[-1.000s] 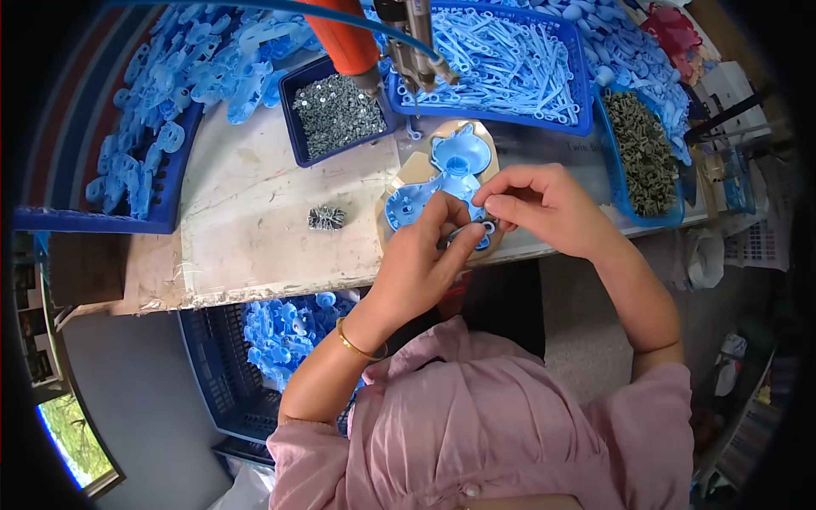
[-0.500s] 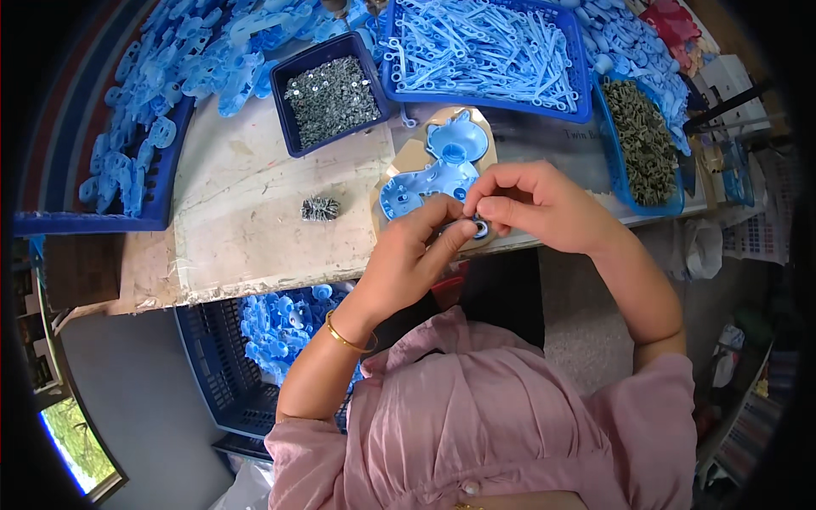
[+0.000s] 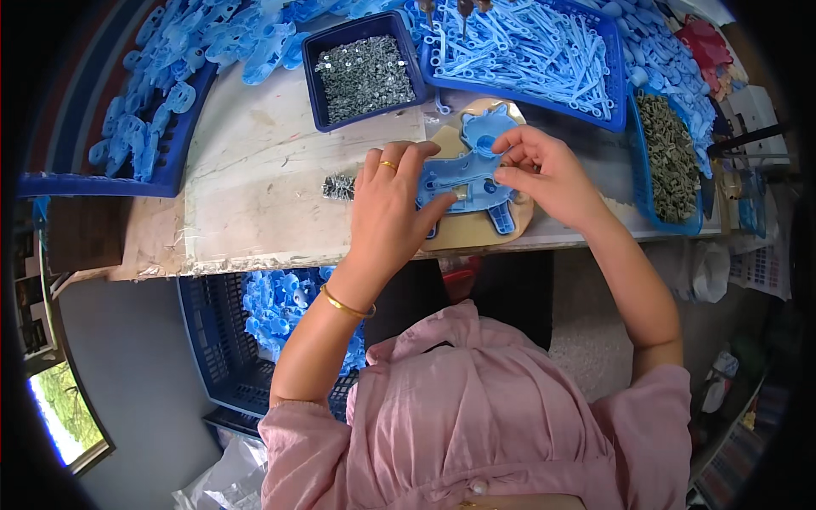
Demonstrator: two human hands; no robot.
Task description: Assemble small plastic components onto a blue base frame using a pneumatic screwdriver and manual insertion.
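Observation:
On a tan board at the table's front lies a hollow light-blue plastic shell, animal-shaped, with a rounded head part and short legs. My left hand covers its left end, holding it with the thumb on the inside and the index finger along the far edge. Over the right part of the shell is my right hand, thumb and fingertips drawn together in a pinch. Whatever sits between those fingertips is too small to make out. Left of my left hand stands a small dark bundle with silvery bits.
Small grey metal parts fill a dark-blue tray. Behind is a blue basket of light-blue sticks. A blue bin of brownish-grey pieces stands right. Blue plastic parts pile up at left, others in a crate below the table.
My hands have moved apart from their joint pinch near the table edge. My left hand is now on the shell's left end, my right over its right part. The view has shifted slightly.

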